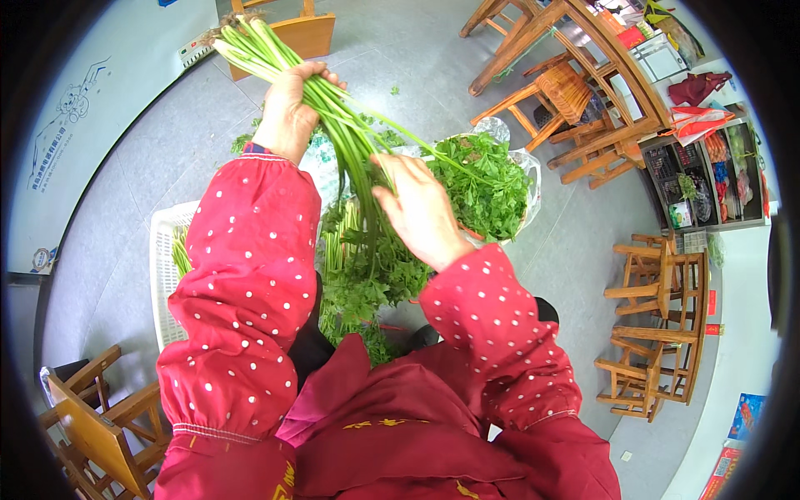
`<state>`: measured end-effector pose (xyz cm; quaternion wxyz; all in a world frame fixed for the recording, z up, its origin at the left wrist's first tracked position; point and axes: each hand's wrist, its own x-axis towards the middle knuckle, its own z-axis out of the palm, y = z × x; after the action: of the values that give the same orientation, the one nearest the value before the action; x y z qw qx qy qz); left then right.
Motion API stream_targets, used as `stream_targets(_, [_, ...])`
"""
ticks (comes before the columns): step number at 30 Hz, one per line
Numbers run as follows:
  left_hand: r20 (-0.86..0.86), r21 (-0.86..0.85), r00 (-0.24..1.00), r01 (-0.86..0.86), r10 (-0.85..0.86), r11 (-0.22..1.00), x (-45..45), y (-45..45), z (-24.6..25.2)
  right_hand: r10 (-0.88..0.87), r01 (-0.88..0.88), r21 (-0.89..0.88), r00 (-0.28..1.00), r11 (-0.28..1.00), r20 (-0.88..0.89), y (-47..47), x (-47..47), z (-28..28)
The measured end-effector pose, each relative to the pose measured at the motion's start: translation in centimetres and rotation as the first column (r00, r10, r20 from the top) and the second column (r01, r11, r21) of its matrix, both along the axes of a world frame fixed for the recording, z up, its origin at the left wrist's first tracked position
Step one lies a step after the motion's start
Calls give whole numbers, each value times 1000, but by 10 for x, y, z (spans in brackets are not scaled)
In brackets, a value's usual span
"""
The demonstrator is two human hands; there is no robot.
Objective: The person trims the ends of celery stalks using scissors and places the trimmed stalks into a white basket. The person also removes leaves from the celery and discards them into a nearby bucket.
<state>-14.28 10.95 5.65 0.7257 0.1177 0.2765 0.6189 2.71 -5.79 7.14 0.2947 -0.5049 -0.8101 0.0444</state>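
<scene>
My left hand (294, 106) grips a bunch of thin green celery (262, 50) around its stalks, just below the pale root end. The bunch slants from the roots at the upper left down to leafy tops in the middle. My right hand (425, 206) is closed at the lower stalks, its thumb and fingers against them; its fingertips are partly hidden. One stalk strays to the right, above that hand. Below lies a pile of leafy celery (356, 275) on the floor between my legs. Beyond my right hand, a basket lined with clear plastic holds loose green leaves (481, 187).
A white plastic crate (160, 275) with stalks stands left, partly behind my sleeve. Wooden stools (562, 94) and a wooden table frame (625, 81) stand at the upper right. More stools (650, 281) line the right wall, and wooden chairs (94, 425) stand lower left.
</scene>
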Motion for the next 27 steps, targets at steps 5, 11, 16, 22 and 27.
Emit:
stream_targets(5, [15, 74, 996, 90, -91, 993, 10, -6, 16, -117, 21, -351, 960, 936, -255, 21, 8, -2])
stream_targets(11, [179, 312, 911, 306, -372, 900, 6, -19, 12, -276, -598, -505, 435, 622, -857, 27, 47, 20])
stream_targets(16, [32, 312, 954, 274, -299, 910, 18, -24, 13, -22, -137, -458, 946, 878, -324, 23, 44, 14])
stream_targets(22, [-109, 337, 978, 206, -180, 919, 24, -29, 19, -228, -388, -567, 642, 727, -732, 22, 53, 26])
stream_targets(27, [-127, 348, 980, 190, -155, 918, 25, -33, 20, -432, -710, -514, 318, 481, -844, 18, 56, 30])
